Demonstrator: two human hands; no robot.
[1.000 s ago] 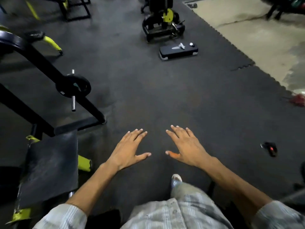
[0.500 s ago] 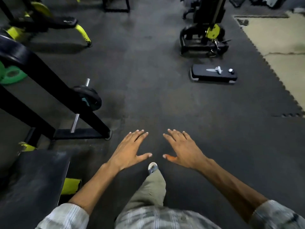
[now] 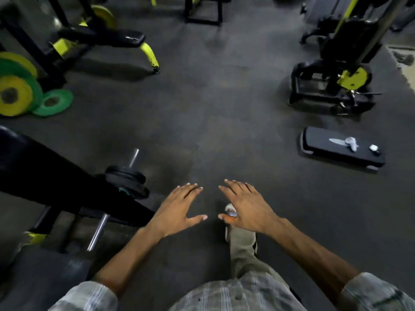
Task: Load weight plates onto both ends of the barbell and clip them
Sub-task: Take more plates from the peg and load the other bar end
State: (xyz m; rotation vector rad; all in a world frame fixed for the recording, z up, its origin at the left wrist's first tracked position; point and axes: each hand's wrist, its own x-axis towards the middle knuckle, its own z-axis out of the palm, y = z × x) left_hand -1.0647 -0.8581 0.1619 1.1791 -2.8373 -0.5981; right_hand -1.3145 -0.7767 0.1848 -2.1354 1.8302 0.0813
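1. The left hand (image 3: pixel 177 209) is held out palm down above the dark rubber floor (image 3: pixel 224 122), holding nothing; its fingers lie close together and the thumb sticks out to the right.
2. The right hand (image 3: pixel 244 209) is held out the same way, just beside the left but not touching it. Its fingers are slightly spread, the thumb points left, and it grips nothing.
3. Below the right hand, a shoe (image 3: pixel 230 212) shows on the floor, partly hidden by the thumb, with a trouser leg (image 3: pixel 242 250) behind it.
4. The barbell (image 3: pixel 98 230) is at the lower left, its bare steel shaft running from beside the left forearm up and away.
5. A black sloping frame bar (image 3: pixel 56 182) crosses in front of the barbell and hides its middle.
6. Black plates (image 3: pixel 128 178) sit on the barbell near its far end, with a short bare stub (image 3: pixel 133 157) beyond them. Whether a clip is on it cannot be told.
7. Green and yellow plates (image 3: pixel 20 90) lean together at the left edge of the floor, well apart from the hands.
8. A black step platform (image 3: pixel 336 151) lies on the floor at the right, with small pale items on top, too blurred to identify.
9. A yellow-legged bench (image 3: pixel 107 39) stands at the upper left.
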